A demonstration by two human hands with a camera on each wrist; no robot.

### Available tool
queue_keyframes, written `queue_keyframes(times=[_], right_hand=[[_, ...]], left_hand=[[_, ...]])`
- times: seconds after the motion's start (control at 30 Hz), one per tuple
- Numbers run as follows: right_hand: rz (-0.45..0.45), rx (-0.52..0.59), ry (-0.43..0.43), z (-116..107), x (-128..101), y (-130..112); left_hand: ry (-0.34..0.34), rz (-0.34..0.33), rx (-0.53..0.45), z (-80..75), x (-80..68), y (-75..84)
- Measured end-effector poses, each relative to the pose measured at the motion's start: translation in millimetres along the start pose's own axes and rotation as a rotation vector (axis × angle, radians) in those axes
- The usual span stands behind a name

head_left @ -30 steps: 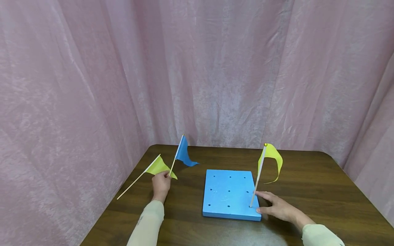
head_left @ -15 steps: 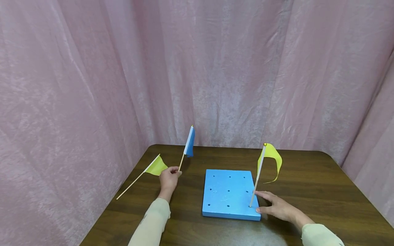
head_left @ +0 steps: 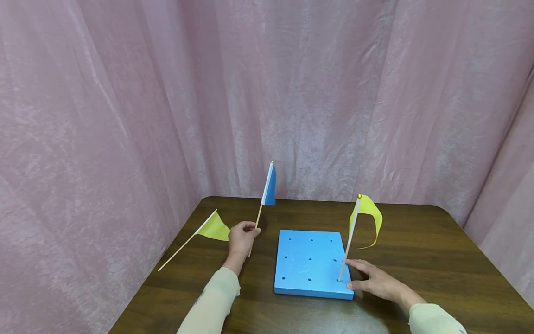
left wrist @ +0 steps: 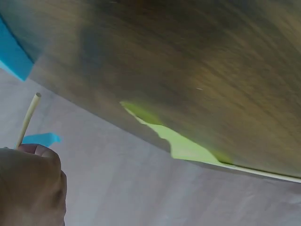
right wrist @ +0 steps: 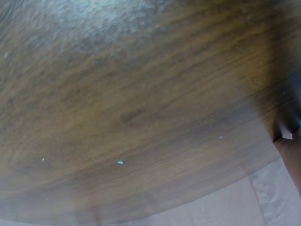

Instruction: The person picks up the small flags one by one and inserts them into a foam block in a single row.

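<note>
Left hand (head_left: 243,237) at about 9 o'clock of the square blue foam block with rows of small holes (head_left: 310,263); fingers curled round the thin wooden stick of a small blue cloth flag (head_left: 269,187). Stick tilts slightly, top leaning toward 1 o'clock, gold bead at the tip; lower end reaches down past the hand, just beside the block's left edge. Whether it touches the table cannot be told. Left wrist view: stick end (left wrist: 28,119) sticks out above the knuckles, a sliver of blue cloth beside it.

Right hand (head_left: 374,279) lies at the block's 4 o'clock corner, fingers stretched out and relaxed, tips touching the block's right edge and close to the foot of a standing yellow cloth flag on a white stick (head_left: 365,218). That flag is planted in a hole near the block's front right corner, leaning a little to the right, cloth drooping.

Second yellow flag on a long wooden stick (head_left: 213,227) lies flat on the dark wooden table (head_left: 425,246) at 9 o'clock of the left hand, well apart from the block, stick running off toward 8 o'clock.

Pink crumpled curtain (head_left: 292,93) hangs behind and on both sides of the table.
</note>
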State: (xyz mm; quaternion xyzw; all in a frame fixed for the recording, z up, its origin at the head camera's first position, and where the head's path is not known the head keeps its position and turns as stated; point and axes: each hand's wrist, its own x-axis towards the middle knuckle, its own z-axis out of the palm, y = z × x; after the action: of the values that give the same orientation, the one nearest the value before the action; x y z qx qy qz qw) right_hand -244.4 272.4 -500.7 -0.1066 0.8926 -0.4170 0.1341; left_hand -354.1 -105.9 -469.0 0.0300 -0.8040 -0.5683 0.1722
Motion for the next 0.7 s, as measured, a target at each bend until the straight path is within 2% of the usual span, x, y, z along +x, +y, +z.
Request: queue_keyframes(times=[0.33,0.7], right_hand=[[0.009,-0.006,0.002,-0.9,-0.9,0.9],[0.021,0.003,0.002,-1.5,-1.9,0.4]], left_hand=[[-0.080,0.009,-0.054,17.5,-8.7,16.1],[-0.146,0.024,-0.099,31.5,-26.9,31.6]])
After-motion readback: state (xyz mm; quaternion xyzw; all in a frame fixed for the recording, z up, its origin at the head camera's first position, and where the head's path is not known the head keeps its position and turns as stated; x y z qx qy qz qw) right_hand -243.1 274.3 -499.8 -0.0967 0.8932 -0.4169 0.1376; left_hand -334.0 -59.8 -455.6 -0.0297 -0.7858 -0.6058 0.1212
